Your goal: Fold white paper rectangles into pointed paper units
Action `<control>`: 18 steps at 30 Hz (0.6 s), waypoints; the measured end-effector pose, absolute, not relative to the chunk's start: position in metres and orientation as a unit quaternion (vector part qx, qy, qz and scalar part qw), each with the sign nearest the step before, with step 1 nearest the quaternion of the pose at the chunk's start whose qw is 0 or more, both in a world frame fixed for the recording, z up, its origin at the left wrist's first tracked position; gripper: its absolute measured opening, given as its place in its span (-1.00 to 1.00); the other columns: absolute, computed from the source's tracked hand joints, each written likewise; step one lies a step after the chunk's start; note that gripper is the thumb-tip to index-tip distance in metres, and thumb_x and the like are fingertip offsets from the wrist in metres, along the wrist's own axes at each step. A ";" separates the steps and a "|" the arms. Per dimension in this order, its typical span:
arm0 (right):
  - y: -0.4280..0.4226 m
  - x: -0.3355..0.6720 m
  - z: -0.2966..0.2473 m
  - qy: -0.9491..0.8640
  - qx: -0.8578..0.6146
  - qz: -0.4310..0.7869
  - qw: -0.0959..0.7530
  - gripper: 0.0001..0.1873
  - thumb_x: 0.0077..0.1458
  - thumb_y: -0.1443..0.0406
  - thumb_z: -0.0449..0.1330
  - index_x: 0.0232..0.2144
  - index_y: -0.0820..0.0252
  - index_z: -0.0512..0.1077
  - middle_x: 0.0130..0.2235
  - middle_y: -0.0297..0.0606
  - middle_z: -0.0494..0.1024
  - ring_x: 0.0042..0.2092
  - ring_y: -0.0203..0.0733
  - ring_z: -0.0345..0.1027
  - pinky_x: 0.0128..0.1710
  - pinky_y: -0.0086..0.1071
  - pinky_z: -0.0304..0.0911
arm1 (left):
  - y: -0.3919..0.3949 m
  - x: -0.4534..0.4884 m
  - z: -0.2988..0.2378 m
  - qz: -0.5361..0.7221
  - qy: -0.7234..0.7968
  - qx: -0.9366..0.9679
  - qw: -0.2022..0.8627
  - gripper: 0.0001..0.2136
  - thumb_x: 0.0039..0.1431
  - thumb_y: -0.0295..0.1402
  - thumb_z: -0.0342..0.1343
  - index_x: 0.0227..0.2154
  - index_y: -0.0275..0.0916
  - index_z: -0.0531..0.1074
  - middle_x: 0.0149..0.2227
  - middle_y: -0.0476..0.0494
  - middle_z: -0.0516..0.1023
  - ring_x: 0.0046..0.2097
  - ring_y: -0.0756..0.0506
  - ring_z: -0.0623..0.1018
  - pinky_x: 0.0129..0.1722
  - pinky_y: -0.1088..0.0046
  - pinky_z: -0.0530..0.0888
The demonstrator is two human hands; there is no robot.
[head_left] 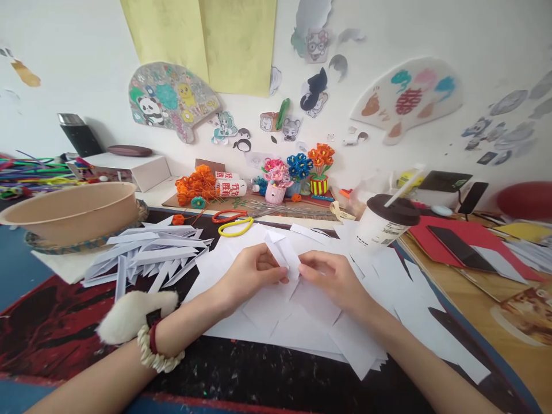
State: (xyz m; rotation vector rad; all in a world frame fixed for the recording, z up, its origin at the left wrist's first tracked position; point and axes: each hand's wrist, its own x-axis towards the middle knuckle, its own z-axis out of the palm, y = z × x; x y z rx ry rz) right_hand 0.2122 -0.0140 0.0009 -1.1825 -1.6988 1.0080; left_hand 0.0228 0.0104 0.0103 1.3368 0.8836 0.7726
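Observation:
My left hand [248,273] and my right hand [334,276] meet at the middle of the table, both pinching one small folded strip of white paper [282,256] that stands tilted between the fingertips. Under the hands lie loose white paper sheets [302,322] spread over the dark table. A pile of folded white paper strips [149,256] lies to the left of my left hand. My left wrist wears a white shell bracelet [157,356] with a fluffy white pom-pom [133,316].
A tan bowl [71,210] sits at the far left. Orange scissors [228,215] and yellow scissors [236,226] lie behind the papers. A lidded paper cup with straw [386,221] stands at right, near red sheets [466,244]. Pipe-cleaner flowers [297,172] line the wall.

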 end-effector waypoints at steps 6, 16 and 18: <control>-0.017 0.212 0.002 -0.664 -0.462 0.440 0.390 -0.87 0.07 0.22 0.23 -0.36 0.15 0.52 -0.41 -0.27 0.59 -0.34 -0.16 0.46 -0.30 -0.29 0.36 | 0.011 0.025 0.008 0.312 0.377 0.599 0.634 -0.77 -0.03 -0.33 0.29 -0.32 -0.31 0.45 -0.34 -0.14 0.58 -0.32 -0.08 0.57 -0.26 0.36 0.48; -0.015 0.216 0.002 -0.598 -0.467 0.531 0.378 -0.65 -0.13 0.13 0.39 -0.61 0.15 0.30 -0.57 -0.34 0.51 -0.49 -0.22 0.43 -0.49 -0.35 0.34 | 0.007 0.024 0.017 0.343 0.366 0.663 0.556 -0.79 0.09 -0.27 0.19 -0.49 -0.30 0.37 -0.50 -0.02 0.44 -0.48 0.04 0.42 -0.46 0.52 0.37; -0.015 0.217 0.002 -0.599 -0.458 0.544 0.367 -0.69 -0.10 0.12 0.37 -0.58 0.18 0.39 -0.53 -0.29 0.55 -0.50 -0.23 0.44 -0.47 -0.35 0.36 | 0.006 0.024 0.018 0.348 0.372 0.669 0.542 -0.78 0.11 -0.25 0.17 -0.50 -0.29 0.37 -0.52 0.00 0.43 -0.50 0.04 0.41 -0.47 0.52 0.36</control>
